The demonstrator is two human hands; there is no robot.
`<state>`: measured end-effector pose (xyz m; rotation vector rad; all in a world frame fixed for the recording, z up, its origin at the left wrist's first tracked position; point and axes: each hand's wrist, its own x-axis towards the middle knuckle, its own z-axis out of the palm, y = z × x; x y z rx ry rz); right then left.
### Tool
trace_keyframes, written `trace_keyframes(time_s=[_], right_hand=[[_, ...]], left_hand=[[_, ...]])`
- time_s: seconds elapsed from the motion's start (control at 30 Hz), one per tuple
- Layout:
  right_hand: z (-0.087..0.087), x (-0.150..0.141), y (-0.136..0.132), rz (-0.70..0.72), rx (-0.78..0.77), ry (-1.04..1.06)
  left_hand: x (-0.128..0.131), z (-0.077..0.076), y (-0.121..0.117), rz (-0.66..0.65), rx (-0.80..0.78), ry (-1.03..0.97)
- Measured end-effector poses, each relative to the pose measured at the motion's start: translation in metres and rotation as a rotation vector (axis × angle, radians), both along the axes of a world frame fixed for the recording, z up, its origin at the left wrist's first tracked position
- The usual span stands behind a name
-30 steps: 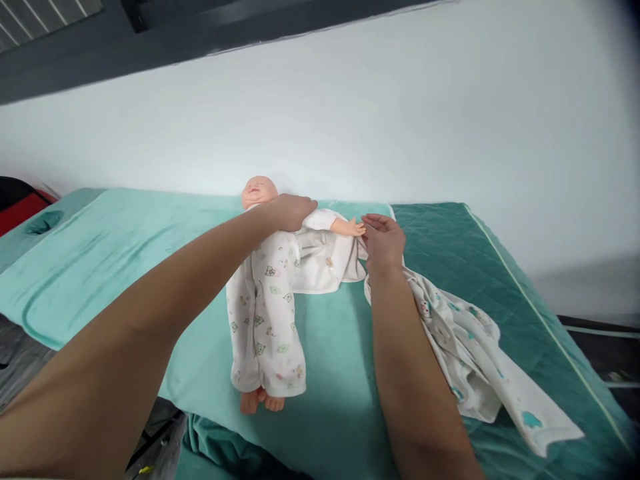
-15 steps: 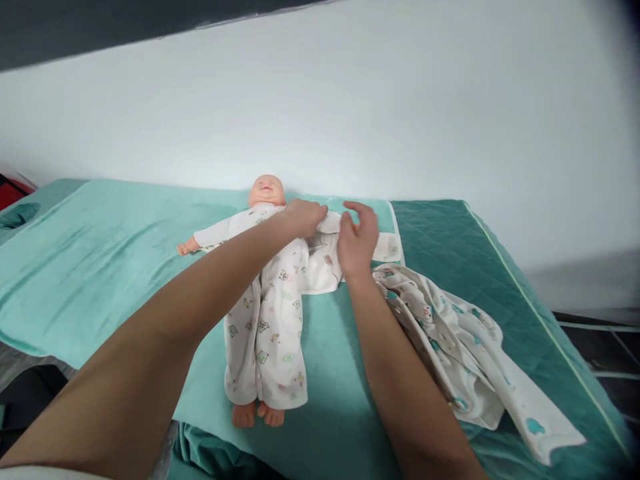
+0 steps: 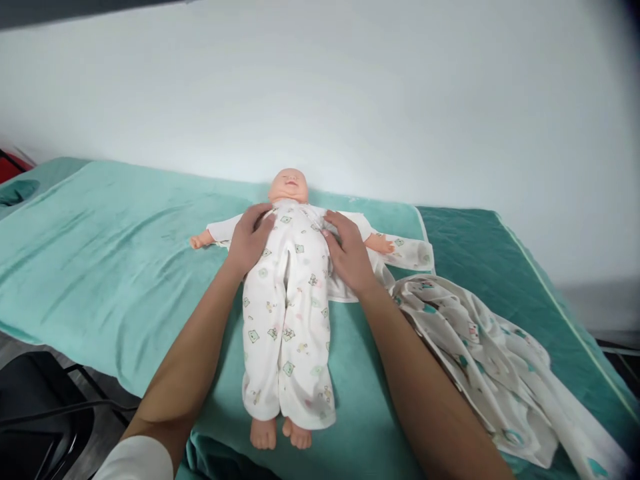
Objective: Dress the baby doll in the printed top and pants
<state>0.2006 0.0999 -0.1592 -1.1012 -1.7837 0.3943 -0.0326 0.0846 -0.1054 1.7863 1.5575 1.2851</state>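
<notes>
A baby doll (image 3: pixel 291 185) lies on its back, dressed in a white printed outfit (image 3: pixel 285 320), with its arms stretched out and bare feet showing. My left hand (image 3: pixel 251 241) rests against the chest on the left side, thumb and fingers apart. Opposite it, my right hand (image 3: pixel 349 252) touches the clothing at the other side of the chest, its fingers also apart. An empty-looking printed sleeve (image 3: pixel 413 252) spreads beyond the doll's hand (image 3: pixel 380 243) on the right. Some fabric lies hidden under my right hand.
A crumpled white garment (image 3: pixel 475 347) with teal prints lies at the right. Beneath everything are a light green blanket (image 3: pixel 150 267) and a darker quilted cover (image 3: pixel 465 247). A pale wall (image 3: pixel 325 87) rises behind; a black chair (image 3: pixel 45 413) stands lower left.
My left hand has moved from the doll's right-side arm back to the left of its chest. My right hand has come in from the sleeve to the chest. The doll's right-side hand now shows.
</notes>
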Motion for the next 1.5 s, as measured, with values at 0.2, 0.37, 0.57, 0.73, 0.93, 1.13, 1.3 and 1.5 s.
trace_keyframes(time_s=[0.2,0.37,0.57,0.73,0.93,1.13,1.3,1.5], right_hand=[[-0.002,-0.002,-0.003,0.060,-0.024,-0.042],[0.002,-0.004,-0.008,0.100,-0.127,-0.057],[0.009,-0.006,-0.012,0.148,-0.249,-0.029],[0.014,-0.008,-0.015,0.162,-0.255,0.012],[0.024,-0.013,-0.021,0.237,-0.221,0.029],[0.029,-0.019,-0.027,0.230,-0.222,0.053],[0.027,-0.025,-0.026,0.203,-0.143,0.075],[0.029,-0.022,-0.032,0.165,-0.158,0.083]], left_hand=[[-0.013,-0.019,0.010,0.004,-0.048,-0.149],[-0.011,-0.017,0.010,-0.031,-0.080,-0.168],[-0.009,-0.014,0.003,-0.066,-0.068,-0.109],[-0.003,-0.012,-0.002,-0.081,0.168,0.116],[-0.002,-0.014,-0.006,-0.125,0.427,0.338],[-0.002,-0.022,-0.006,-0.106,0.413,0.448],[-0.003,-0.026,-0.006,-0.100,0.419,0.466],[-0.008,-0.028,-0.003,-0.059,0.523,0.533]])
